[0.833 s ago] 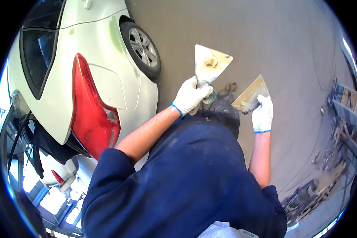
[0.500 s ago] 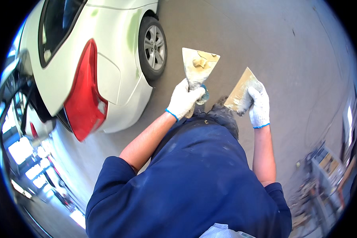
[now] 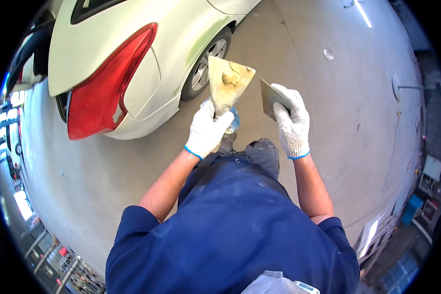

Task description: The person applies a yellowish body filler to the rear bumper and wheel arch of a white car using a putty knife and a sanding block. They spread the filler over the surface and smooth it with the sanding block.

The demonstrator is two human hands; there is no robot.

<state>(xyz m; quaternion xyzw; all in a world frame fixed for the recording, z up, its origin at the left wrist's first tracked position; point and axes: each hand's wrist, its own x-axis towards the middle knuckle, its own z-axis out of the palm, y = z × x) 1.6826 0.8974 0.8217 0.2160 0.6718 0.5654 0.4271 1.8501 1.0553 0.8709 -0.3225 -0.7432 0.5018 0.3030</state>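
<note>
My left hand [image 3: 207,131], in a white knit glove with a blue cuff, is closed round the handle of a putty knife [image 3: 221,100]. Its wide blade points up and away from me, with a lump of beige putty [image 3: 234,77] on it. Something blue and rounded [image 3: 233,120] shows beside that hand; its kind is unclear. To the right, my gloved right hand [image 3: 295,125] grips a thin flat spreader [image 3: 268,100], turned nearly edge-on, its corner close to the putty knife but apart from it.
A pale car [image 3: 176,36] stands at the far left, with a red tail light [image 3: 103,93], a greenish patch [image 3: 208,41] above the wheel arch and a rear wheel [image 3: 203,73]. A round-based stand [image 3: 397,88] is at the right. Grey floor [image 3: 343,132] surrounds me.
My right hand has come left and the spreader has turned from face-on to nearly edge-on, closer to the putty knife. The view has turned, shifting the car within it.
</note>
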